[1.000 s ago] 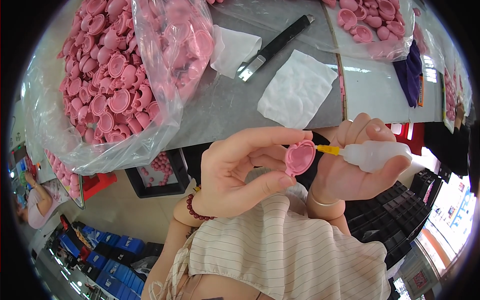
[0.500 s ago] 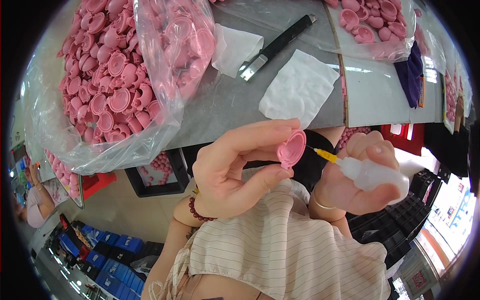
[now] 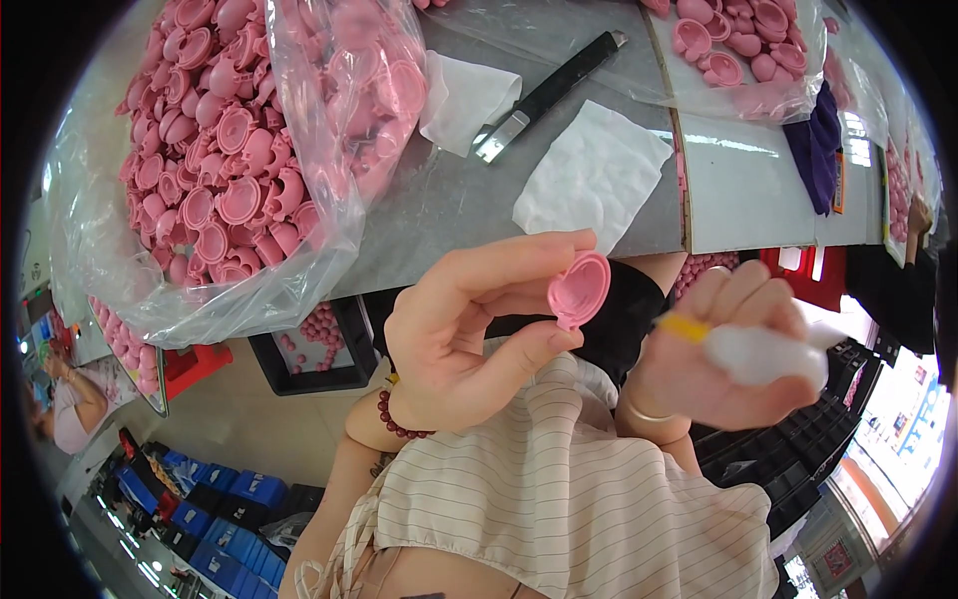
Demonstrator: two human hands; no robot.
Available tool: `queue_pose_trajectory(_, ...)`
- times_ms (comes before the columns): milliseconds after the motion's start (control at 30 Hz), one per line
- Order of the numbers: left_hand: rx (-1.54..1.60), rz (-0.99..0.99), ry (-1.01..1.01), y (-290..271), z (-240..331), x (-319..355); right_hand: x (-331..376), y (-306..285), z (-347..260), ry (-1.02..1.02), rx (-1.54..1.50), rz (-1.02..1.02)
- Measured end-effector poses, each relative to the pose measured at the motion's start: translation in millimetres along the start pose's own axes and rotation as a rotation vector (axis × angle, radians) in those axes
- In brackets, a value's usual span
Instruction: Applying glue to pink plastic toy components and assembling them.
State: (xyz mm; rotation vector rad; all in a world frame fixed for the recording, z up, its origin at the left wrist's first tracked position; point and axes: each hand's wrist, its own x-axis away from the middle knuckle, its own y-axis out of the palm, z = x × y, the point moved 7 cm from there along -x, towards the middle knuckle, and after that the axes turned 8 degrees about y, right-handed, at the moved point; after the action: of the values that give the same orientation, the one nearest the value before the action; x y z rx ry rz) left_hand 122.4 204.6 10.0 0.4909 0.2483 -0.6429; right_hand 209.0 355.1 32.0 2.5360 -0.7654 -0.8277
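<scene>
Between thumb and fingertips, my left hand (image 3: 474, 324) pinches a small round pink plastic part (image 3: 582, 290), its hollow side turned toward me and a small tab at the bottom. My right hand (image 3: 723, 349) is closed around a whitish squeeze bottle (image 3: 763, 356) with a yellow needle tip (image 3: 686, 327). Motion blurs the bottle and tip; they stand apart from the pink part, to its right. Beyond my hands, a white cloth (image 3: 596, 175) lies on the grey table (image 3: 439, 225).
A clear plastic bag (image 3: 329, 260) heaped with pink parts (image 3: 215, 150) fills the table's left. Behind the cloth lie a black-handled cutter (image 3: 549, 90) and a second white cloth (image 3: 469, 100). More pink parts (image 3: 743, 35) sit far right. Below the table edge is a black tray (image 3: 314, 349).
My right hand has drawn the bottle and its yellow tip to the right, away from the pink part. My left hand turns the part's hollow side more toward me.
</scene>
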Motion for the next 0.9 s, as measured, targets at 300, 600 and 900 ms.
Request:
queue_pose_trajectory(300,0.494,0.074,-0.388,-1,-18,-1,-74,-111,-20,0.123,1.005,0.417)
queue_pose_trajectory(600,0.71,0.131,-0.525,2,-23,5,-53,-81,-58,-0.525,1.094,0.549)
queue_pose_trajectory(900,0.376,0.064,-0.343,1,-15,3,-128,28,49,-0.158,1.553,-0.585)
